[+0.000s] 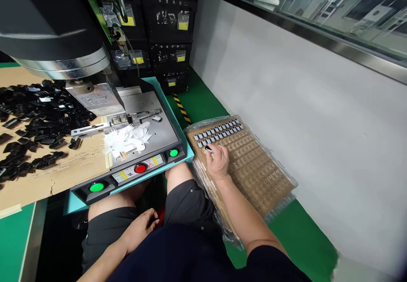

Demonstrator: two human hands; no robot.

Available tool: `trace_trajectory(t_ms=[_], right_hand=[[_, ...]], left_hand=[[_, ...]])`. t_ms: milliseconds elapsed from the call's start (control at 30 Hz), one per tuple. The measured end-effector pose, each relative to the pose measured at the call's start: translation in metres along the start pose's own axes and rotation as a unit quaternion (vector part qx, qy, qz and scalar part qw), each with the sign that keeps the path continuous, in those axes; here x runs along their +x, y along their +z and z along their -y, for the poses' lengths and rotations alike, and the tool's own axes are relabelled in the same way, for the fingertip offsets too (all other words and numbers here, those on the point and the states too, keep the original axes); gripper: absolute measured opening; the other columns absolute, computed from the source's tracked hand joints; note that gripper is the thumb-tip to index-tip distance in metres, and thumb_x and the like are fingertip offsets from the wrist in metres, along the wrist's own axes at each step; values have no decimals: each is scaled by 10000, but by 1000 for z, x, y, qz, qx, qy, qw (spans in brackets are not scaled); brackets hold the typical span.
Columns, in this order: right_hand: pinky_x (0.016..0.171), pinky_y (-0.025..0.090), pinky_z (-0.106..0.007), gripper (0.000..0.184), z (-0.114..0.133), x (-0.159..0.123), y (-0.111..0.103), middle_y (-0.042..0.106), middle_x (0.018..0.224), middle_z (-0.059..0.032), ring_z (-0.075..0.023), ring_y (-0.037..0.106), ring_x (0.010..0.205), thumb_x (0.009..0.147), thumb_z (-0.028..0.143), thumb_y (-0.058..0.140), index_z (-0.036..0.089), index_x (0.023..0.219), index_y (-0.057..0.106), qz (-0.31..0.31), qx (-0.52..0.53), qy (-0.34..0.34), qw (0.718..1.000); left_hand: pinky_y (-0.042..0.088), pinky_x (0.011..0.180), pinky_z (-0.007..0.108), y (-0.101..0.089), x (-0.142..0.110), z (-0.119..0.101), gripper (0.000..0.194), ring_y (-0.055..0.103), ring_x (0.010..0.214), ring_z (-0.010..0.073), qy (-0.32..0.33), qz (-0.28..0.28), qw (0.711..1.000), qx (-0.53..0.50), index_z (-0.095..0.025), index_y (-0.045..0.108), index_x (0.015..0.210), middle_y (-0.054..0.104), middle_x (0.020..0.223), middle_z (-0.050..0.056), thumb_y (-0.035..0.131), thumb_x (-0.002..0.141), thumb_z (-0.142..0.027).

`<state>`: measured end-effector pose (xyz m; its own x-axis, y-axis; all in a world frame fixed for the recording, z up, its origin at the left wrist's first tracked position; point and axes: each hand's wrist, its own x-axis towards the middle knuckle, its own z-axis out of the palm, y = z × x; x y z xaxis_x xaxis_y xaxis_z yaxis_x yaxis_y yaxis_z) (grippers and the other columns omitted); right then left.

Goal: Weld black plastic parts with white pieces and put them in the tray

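Fingers (218, 149) of the right hand (218, 162) are pinched on a small black-and-white part (208, 149), held over a clear blister tray (254, 169); contact with the tray cannot be told. Just beyond the fingertips, two rows of similar parts (218, 132) fill pockets. Left of this grip, toward the wearer, the left hand (143, 227) rests at the lap, fingers released and loosely curled. Farther left, a press control panel (133, 171) carries white-and-yellow labels with a red warning triangle, their text too small to read; white curved pieces (127, 140) lie heaped behind it. Farthest from the fingers, black bins (168, 27) bear yellow labels and white Chinese characters, not securely legible.
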<state>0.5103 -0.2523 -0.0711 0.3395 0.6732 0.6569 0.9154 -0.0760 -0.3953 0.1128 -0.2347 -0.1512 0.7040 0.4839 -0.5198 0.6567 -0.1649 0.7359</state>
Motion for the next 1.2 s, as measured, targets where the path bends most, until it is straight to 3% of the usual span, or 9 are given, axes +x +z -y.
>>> trace_trajectory(t_ms=[100, 233, 333, 400, 600, 800, 1067, 1200], right_hand=[[1092, 520, -523, 353, -6, 1, 2, 737, 1276, -122, -311, 603, 1215, 1033, 327, 608, 246, 1375, 645, -5, 7, 51, 999], [1047, 542, -499, 388, -29, 0, 9, 721, 1278, -157, -302, 630, 1166, 1013, 375, 571, 189, 1341, 664, -24, 17, 213, 977], [987, 566, -445, 412, -47, -4, 16, 726, 1217, -143, -267, 668, 1053, 984, 360, 551, 166, 1327, 669, 2, 36, 314, 949], [965, 571, -413, 402, -53, -7, 20, 716, 1205, -136, -246, 676, 1008, 962, 334, 560, 164, 1307, 676, 24, 45, 336, 940], [961, 560, -376, 333, -45, -12, 40, 707, 1207, -119, -237, 678, 1040, 929, 261, 627, 184, 1252, 652, 118, 34, 332, 935], [918, 516, -356, 182, -44, -12, 63, 718, 1124, -89, -248, 652, 1021, 919, 248, 676, 209, 1094, 644, 191, -47, 299, 934], [934, 439, -358, 149, -39, -10, 70, 713, 1115, -93, -279, 592, 1079, 954, 286, 665, 206, 1079, 665, 221, -128, 242, 936], [927, 422, -355, 167, -47, -8, 64, 684, 1144, -98, -276, 569, 1081, 979, 275, 614, 212, 1109, 696, 211, -163, 257, 929]], left_hand=[[511, 885, 346, -7, -6, -3, 248, 661, 948, 232, 6, -11, 1000, 18, -247, 572, 967, 700, 1005, 63, 523, 990, -490], [508, 897, 352, -24, -14, -12, 239, 664, 971, 240, 33, -10, 998, 58, -250, 590, 965, 690, 1024, 73, 532, 996, -480], [507, 912, 356, -39, -21, -20, 252, 668, 988, 240, 44, -14, 996, 73, -256, 616, 1006, 690, 1057, 71, 521, 1014, -490], [506, 924, 362, -44, -24, -24, 263, 666, 999, 238, 41, -15, 996, 77, -256, 621, 1030, 690, 1077, 71, 506, 1026, -492], [504, 939, 366, -41, -24, -27, 284, 657, 1014, 231, 26, 17, 998, 59, -246, 607, 1031, 682, 1088, 73, 481, 1041, -500], [501, 938, 390, -42, -22, -27, 281, 658, 1008, 243, 24, 3, 999, 46, -242, 608, 1018, 682, 1068, 72, 483, 1041, -493], [490, 969, 424, -44, -21, -25, 274, 657, 1030, 256, 32, 3, 996, 84, -239, 611, 1044, 681, 1074, 79, 459, 1058, -466], [492, 963, 419, -43, -21, -21, 275, 660, 1022, 255, 45, -10, 994, 97, -243, 620, 1044, 683, 1068, 77, 467, 1064, -471]])
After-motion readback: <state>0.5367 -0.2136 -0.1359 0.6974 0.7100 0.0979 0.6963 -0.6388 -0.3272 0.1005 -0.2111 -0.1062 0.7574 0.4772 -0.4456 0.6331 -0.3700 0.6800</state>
